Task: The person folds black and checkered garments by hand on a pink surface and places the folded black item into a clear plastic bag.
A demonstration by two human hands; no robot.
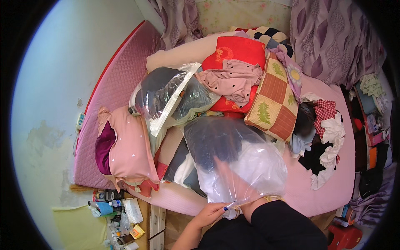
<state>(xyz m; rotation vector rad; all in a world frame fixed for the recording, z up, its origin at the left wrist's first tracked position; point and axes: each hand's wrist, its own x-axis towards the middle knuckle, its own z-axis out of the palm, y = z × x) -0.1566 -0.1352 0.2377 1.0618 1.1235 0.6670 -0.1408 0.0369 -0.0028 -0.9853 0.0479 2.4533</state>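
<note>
A large clear plastic bag (pixel 266 166) lies at the bed's near edge, holding white and dark blue folded cloth. At its mouth, my left hand (pixel 211 213) pinches the plastic rim; a dark blue nail shows. My right forearm passes into the opening, and my right hand (pixel 221 166) reaches forward inside the bag by the cloth. Its fingers are blurred by the plastic and the contents. Left of this bag lies dark and white folded clothing (pixel 183 168). Behind it sits a second clear bag (pixel 160 89) with a pale closure strip, filled with dark cloth.
Left lies a pink pillow (pixel 132 143); behind are a red cushion (pixel 239 48), a dotted pink garment (pixel 233 79) and a checked leaf-pattern pillow (pixel 273 100). Loose clothes (pixel 323 141) are heaped right. A cluttered bedside cabinet (pixel 157 221) stands near left, a red stool (pixel 345 237) near right.
</note>
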